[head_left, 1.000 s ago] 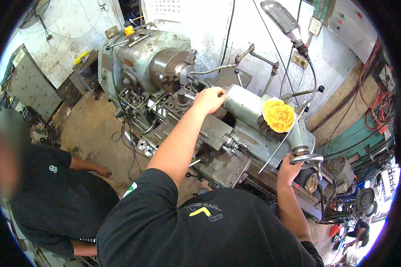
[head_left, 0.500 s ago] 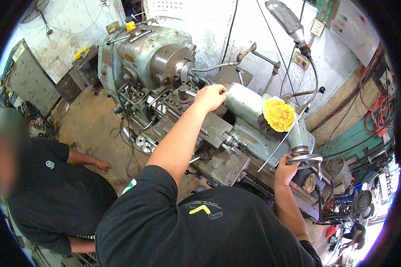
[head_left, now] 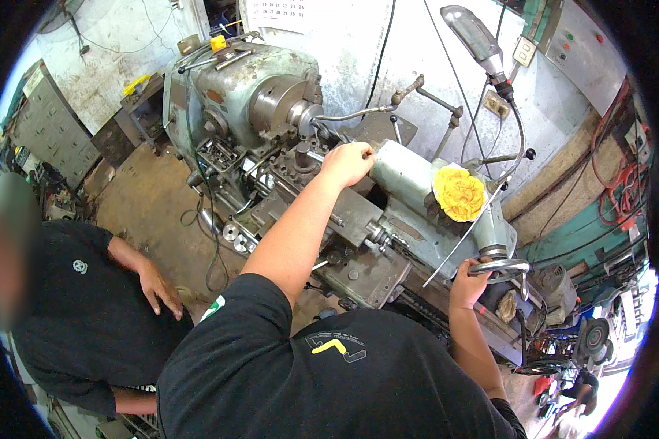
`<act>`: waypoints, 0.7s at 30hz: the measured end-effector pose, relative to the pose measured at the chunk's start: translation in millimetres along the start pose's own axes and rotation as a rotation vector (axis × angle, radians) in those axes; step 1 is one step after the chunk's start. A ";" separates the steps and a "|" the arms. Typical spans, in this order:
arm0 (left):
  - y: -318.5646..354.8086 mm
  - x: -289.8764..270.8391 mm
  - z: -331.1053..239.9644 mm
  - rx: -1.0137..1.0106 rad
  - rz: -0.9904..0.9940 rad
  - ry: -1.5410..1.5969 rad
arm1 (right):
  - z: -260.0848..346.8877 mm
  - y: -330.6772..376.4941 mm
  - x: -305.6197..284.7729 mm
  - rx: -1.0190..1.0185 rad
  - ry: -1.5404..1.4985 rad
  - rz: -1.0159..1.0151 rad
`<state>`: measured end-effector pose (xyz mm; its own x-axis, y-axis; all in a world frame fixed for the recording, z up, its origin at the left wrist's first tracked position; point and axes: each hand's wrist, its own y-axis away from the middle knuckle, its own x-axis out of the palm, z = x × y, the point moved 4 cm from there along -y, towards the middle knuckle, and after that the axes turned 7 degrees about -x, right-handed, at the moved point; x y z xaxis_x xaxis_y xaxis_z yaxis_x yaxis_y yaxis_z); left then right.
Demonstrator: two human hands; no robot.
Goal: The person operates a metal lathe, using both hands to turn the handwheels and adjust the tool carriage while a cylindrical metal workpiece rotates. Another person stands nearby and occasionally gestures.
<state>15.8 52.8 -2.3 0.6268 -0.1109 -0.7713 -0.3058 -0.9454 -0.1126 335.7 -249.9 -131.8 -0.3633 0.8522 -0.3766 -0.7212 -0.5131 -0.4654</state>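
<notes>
A large grey-green lathe stands before me, its round chuck (head_left: 277, 104) at the upper left and its tailstock (head_left: 406, 164) on the right. My left hand (head_left: 349, 163) is closed at the tailstock's chuck-side end; its fingers hide whatever they hold. A drill bit (head_left: 331, 133) shows just beyond that hand, pointing toward the chuck. My right hand (head_left: 468, 284) grips the rim of the shiny tailstock handwheel (head_left: 499, 268). A crumpled yellow cloth (head_left: 459, 194) rests on the tailstock, with a thin pale rod (head_left: 458, 245) slanting past it.
A co-worker in a black shirt (head_left: 102, 307) stands close at my left. The tool post (head_left: 300, 157) and carriage lie under my left forearm. A bent coolant pipe (head_left: 373, 110) crosses behind it, and a work lamp (head_left: 472, 36) hangs at the upper right.
The co-worker's hand has come down and nearer to their body, its fingers now extended. My two hands keep their places on the lathe; the view has shifted slightly.
</notes>
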 end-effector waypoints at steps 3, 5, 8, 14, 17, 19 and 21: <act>-0.6 -0.3 -0.2 -0.001 -0.001 -0.005 | -0.8 -0.8 0.3 -0.023 0.009 0.010; -0.5 -0.3 -0.4 -0.005 -0.001 0.002 | 1.2 -0.8 -0.2 -0.028 -0.001 0.013; -0.1 -0.6 -1.0 -0.011 -0.002 0.001 | 6.4 -0.1 -1.5 -0.031 0.002 0.017; 0.0 -0.9 -1.1 -0.016 0.003 -0.002 | 8.3 0.6 0.2 -0.037 -0.029 -0.007; -0.2 -0.5 -0.7 -0.016 0.001 0.000 | 7.8 1.1 0.2 -0.099 0.044 -0.020; -0.2 -0.3 -0.7 -0.011 -0.004 -0.002 | 8.2 1.9 0.0 -0.129 0.068 -0.006; 0.2 -0.1 -0.6 -0.005 -0.011 -0.007 | 9.6 3.1 -0.1 -0.151 0.053 0.025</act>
<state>16.1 52.5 -1.8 0.6248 -0.0985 -0.7746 -0.2957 -0.9480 -0.1180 327.8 -250.6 -125.5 -0.3458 0.8343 -0.4294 -0.6138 -0.5472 -0.5690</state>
